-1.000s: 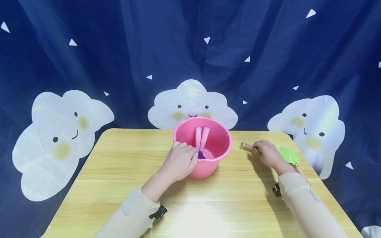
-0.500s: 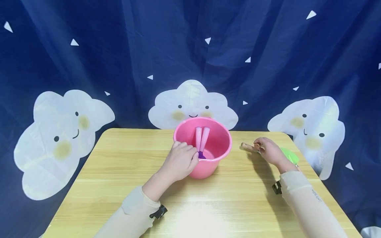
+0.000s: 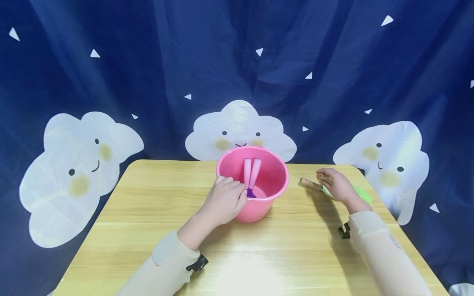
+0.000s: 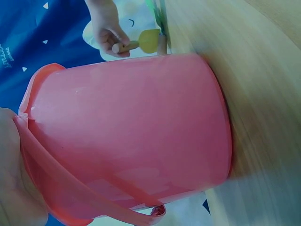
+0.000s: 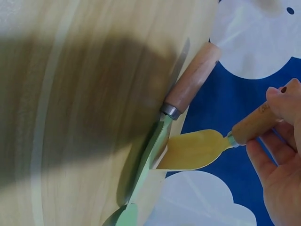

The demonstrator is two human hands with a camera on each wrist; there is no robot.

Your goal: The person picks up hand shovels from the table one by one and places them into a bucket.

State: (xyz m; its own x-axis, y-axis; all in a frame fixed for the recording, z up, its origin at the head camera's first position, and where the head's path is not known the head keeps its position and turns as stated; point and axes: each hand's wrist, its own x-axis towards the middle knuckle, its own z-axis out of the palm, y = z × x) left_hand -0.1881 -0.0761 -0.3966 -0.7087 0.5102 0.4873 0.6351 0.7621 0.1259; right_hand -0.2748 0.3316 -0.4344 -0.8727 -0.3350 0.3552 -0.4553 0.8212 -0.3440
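Note:
My left hand point(image 3: 224, 199) grips the near left rim of a pink bucket point(image 3: 255, 211) that stands upright on the table. Inside it lean two tools with pale pink handles point(image 3: 254, 172) and purple lower parts. On the right, my right hand point(image 3: 338, 185) pinches the wooden handle of a small trowel with a yellow blade point(image 5: 195, 148). That blade points down, its end right at a green trowel point(image 5: 153, 155) lying on the table. The green trowel's wooden handle point(image 3: 310, 183) points toward the bucket. In the left wrist view the bucket's carrying handle point(image 4: 80, 181) hangs along its side.
Another green blade point(image 3: 363, 194) lies at the table's right edge, partly behind my right hand. The light wooden table point(image 3: 163, 189) ends at a dark blue curtain point(image 3: 222, 49) printed with white clouds. Black straps point(image 3: 197, 263) show at both wrists.
My right hand has risen slightly and turned, bringing the yellow trowel's handle up off the green one and steeper. The left hand and bucket have stayed put.

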